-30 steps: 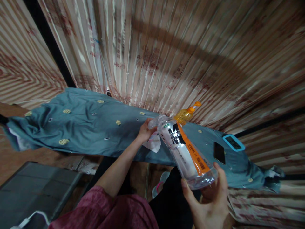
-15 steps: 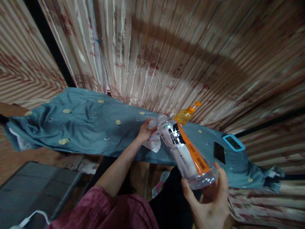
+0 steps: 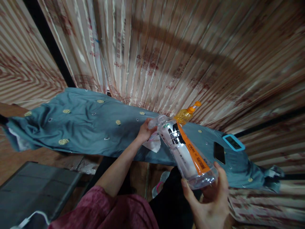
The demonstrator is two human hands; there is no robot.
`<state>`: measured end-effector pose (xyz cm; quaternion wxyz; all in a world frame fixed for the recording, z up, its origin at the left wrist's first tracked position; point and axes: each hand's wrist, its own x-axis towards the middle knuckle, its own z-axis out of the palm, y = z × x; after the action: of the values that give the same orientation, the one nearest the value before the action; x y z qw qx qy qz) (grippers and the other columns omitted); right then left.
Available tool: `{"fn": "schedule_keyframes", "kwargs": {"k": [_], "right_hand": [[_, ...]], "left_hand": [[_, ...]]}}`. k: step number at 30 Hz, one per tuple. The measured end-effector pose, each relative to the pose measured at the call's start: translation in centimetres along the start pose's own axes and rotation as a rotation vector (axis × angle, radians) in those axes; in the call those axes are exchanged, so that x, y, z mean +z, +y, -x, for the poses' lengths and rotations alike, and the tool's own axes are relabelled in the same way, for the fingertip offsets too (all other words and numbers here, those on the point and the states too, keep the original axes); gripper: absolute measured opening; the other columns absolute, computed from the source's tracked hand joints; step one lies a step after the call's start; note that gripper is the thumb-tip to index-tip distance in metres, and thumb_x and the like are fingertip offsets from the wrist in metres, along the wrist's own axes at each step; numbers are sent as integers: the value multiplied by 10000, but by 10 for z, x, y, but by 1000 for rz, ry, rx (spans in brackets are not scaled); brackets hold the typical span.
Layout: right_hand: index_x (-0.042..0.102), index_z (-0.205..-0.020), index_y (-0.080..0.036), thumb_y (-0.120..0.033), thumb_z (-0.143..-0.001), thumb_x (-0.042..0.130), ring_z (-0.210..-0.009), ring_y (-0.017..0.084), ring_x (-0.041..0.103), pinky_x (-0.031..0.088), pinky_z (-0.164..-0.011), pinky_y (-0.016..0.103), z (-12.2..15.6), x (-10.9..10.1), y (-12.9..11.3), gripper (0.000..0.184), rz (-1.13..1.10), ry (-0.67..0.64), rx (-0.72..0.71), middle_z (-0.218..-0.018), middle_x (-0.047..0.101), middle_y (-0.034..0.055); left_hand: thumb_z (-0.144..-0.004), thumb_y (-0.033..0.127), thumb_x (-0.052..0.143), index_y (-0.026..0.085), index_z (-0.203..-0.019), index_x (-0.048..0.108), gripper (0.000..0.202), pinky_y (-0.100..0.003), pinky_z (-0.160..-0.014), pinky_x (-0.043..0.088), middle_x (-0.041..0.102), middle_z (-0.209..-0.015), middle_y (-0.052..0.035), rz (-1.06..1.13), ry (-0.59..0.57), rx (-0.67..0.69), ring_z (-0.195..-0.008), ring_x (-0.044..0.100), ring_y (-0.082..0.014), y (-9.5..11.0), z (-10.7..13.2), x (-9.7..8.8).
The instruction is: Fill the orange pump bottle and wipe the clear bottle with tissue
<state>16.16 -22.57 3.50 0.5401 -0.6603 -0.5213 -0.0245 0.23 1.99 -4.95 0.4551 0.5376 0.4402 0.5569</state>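
Note:
My right hand (image 3: pixel 209 200) grips the base of a clear plastic bottle (image 3: pixel 186 149) with a black, white and orange label, tilted with its neck pointing away and to the left. My left hand (image 3: pixel 145 129) is closed around the bottle's neck and cap end. A crumpled white cloth or tissue (image 3: pixel 153 144) lies just under that hand on the blue-grey patterned cloth (image 3: pixel 90 124) that covers the table.
An orange-capped yellow bottle (image 3: pixel 187 114) stands behind the clear one. A black phone (image 3: pixel 219 152) and a device in a blue case (image 3: pixel 233 142) lie on the cloth to the right. Striped curtains (image 3: pixel 166 54) hang behind. A dark grey case (image 3: pixel 35 187) sits lower left.

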Motion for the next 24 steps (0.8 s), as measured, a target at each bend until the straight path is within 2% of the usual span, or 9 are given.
{"fn": "schedule_keyframes", "kwargs": {"k": [8,13,21,24], "right_hand": [[465,-1551,-161,-511,-694,891,-792,257,771,638,-664,353,-1,0,-4,1019,2,0,16,-1326,679,237],[443,-1570,-193,-444,-701,903,-815,248,772,632,-635,326,0,-2,1,1015,8,-26,-55,-1427,617,236],[463,-1552,-168,-494,-694,898,-778,270,785,658,-648,363,-1,-1,-3,1016,31,-20,-23,-1162,734,201],[465,-1549,-161,-498,-701,893,-778,269,785,657,-656,362,-2,-1,-4,1008,44,-13,-28,-1150,737,202]], "left_hand": [[-723,328,817,195,-944,649,309,-265,-699,493,698,-794,19,-16,14,9,-736,645,-173,2,0,0],[-716,329,822,196,-933,647,308,-262,-693,478,691,-802,15,-2,13,3,-746,636,-175,0,0,1],[-709,334,810,205,-904,631,294,-264,-699,454,661,-769,29,39,12,-3,-719,610,-168,-1,0,3],[-708,335,819,204,-907,631,304,-265,-705,465,671,-779,27,38,14,-5,-732,620,-171,1,0,2]]}}
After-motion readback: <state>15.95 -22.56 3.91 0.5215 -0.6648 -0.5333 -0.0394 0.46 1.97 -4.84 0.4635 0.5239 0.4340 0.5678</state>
